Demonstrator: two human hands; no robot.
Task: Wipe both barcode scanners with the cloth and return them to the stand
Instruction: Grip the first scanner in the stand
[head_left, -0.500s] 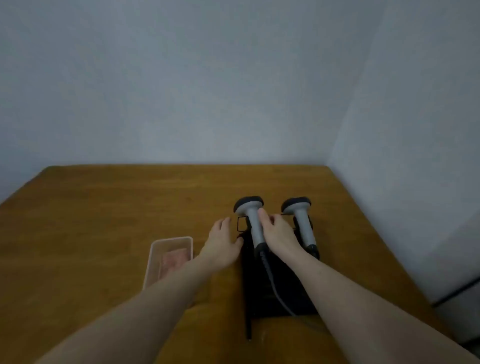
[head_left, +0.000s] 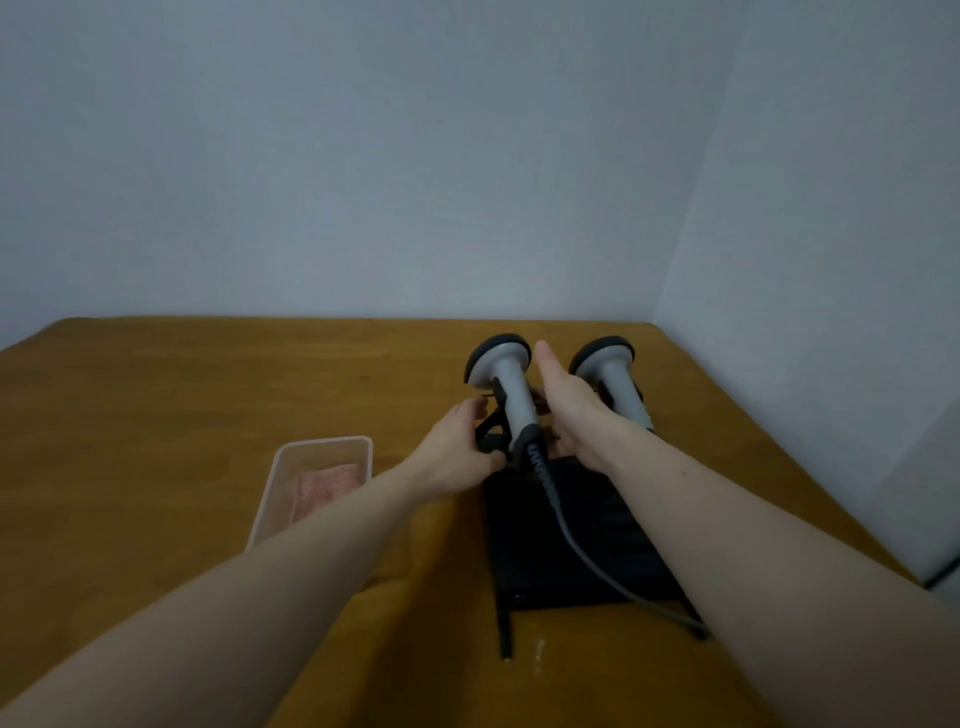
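Two grey barcode scanners stand side by side in a black stand (head_left: 561, 551) on the wooden table. My right hand (head_left: 571, 410) is between them, thumb pointing up, with its fingers curling round the handle of the left scanner (head_left: 506, 379) from the right; the fingertips are hidden. The right scanner (head_left: 608, 371) is partly covered by that hand. My left hand (head_left: 457, 454) grips the stand's black frame at the left scanner's base. A pink cloth (head_left: 327, 483) lies folded in a clear container to the left.
The clear plastic container (head_left: 322, 442) sits left of the stand, partly under my left forearm. A coiled grey cable (head_left: 571, 540) runs from the left scanner down over the stand. Walls meet close behind and to the right of the table (head_left: 208, 415).
My left hand has moved right from the table onto the stand's frame. My right hand has shifted from on top of the left scanner's handle to its right side.
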